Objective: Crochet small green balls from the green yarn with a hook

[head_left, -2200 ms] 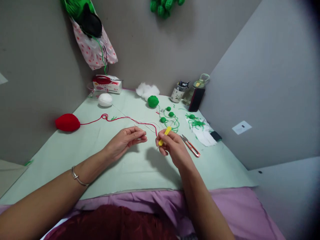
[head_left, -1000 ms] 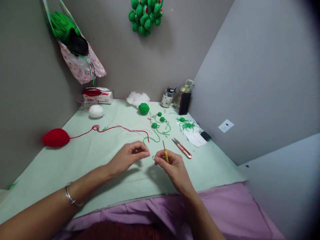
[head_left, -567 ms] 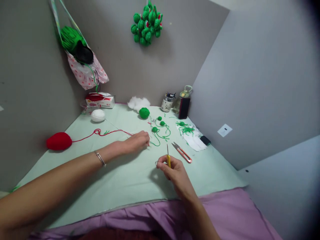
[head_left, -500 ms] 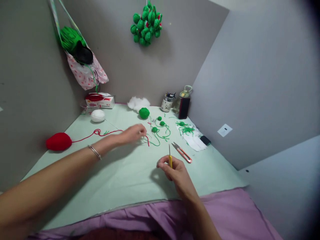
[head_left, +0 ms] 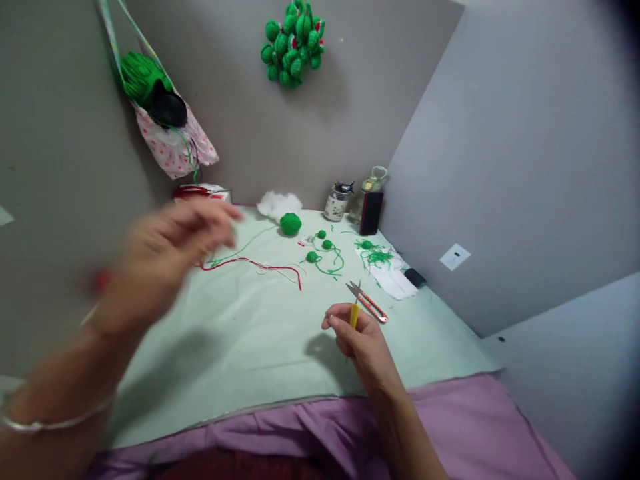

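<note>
My right hand [head_left: 357, 337] is closed around a crochet hook [head_left: 355, 315] with a yellow handle, its thin metal shaft pointing up. Something tiny and pale shows at its thumb and fingertip, too small to name. Just beyond lie orange-handled thread snips [head_left: 370, 305]. My left hand [head_left: 165, 260] is raised at the left, smeared by motion; whether its fingers grip anything does not show. It covers the white yarn ball and most of the red one. Near it, red yarn [head_left: 240, 259] and a green strand [head_left: 247, 247] lie on the table, the green leading to a green yarn ball [head_left: 291, 224].
Small green crocheted balls [head_left: 327, 245] with tails lie mid-table. Green scraps [head_left: 375, 255] cover a white paper [head_left: 397, 285] at right. Along the back are white stuffing [head_left: 280, 205], a pen cup [head_left: 337, 203] and a phone [head_left: 371, 213]. Walls enclose the table.
My left hand has swung from the middle of the table up and back to the left. The green strand now stretches left from its ball. My right hand stays nearly in place with the crochet hook.
</note>
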A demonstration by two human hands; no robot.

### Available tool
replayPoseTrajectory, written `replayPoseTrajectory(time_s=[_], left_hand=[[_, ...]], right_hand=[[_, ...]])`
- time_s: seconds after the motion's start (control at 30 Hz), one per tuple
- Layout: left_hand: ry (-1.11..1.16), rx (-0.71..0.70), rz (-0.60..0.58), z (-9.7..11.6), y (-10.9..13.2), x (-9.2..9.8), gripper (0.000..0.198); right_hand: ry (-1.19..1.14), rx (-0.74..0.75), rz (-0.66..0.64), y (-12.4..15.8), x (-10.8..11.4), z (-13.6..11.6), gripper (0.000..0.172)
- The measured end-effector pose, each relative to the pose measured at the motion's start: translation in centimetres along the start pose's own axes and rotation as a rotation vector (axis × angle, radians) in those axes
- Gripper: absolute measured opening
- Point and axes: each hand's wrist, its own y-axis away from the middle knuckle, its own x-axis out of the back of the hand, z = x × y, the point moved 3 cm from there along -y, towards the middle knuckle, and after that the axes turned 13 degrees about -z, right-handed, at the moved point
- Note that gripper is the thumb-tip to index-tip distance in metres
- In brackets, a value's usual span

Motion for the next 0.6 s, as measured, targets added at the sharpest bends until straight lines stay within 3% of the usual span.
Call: replayPoseTrajectory(time_s=[0.07,0.17,0.37,0.5,0.6], left_hand=[[-0.159,-0.044,-0.282,-0.6,1.8,-4.7,0.011],[-0.217,-0.096,-0.403,-1.9,3.6,-8.3,0.013],[-0.381,-0.22,-0.481,-3.0,5.0,-9.2,0.015],[-0.463,-0.244,-0.501,-2.8,5.2,-9.3,0.015],[-0.401,-0.224,-0.482,-2.6,5.1,-9.1,0.013]], right_hand=[[0.044,0.006,-0.027,0.1,-0.6,-0.5,0.031],[0.128,0.01,-0.072,0.3,-1.9,-1.3,0.028],[0.169,0.008,-0.139,0.2,-4.3,-2.3,0.031],[0.281,0.016,-0.098,0.3,-5.0,-2.4,0.022],[0.323,0.038,-0.066,0.5,-4.9,-2.7,0.02]])
